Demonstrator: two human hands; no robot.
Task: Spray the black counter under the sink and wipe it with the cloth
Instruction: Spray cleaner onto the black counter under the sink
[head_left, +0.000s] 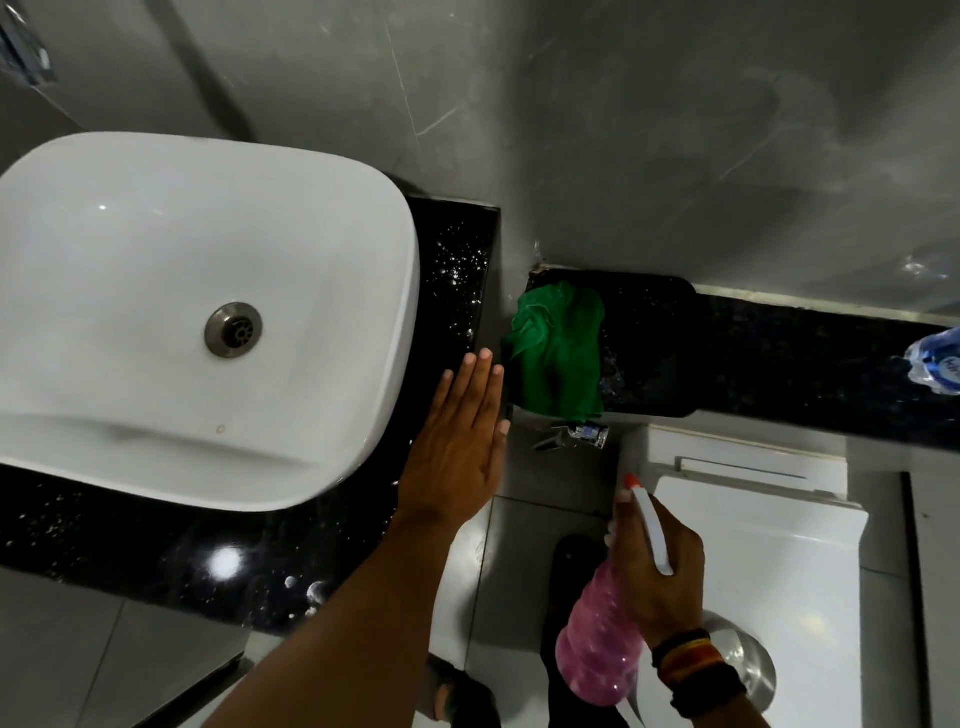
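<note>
Gripping pink spray bottle (597, 644) — right hand (657, 577), lower right of frame, nozzle up. Left hand (457, 447) flat, fingers spread, over right edge of black counter (171, 551), droplet-speckled, beside white sink (197, 317). Green cloth (558, 348) bunched at centre, apparently on lower black ledge (654, 343).

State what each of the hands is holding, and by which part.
The right hand grips the pink spray bottle around its neck, just below the white trigger head. The left hand holds nothing; it is open and flat.
</note>
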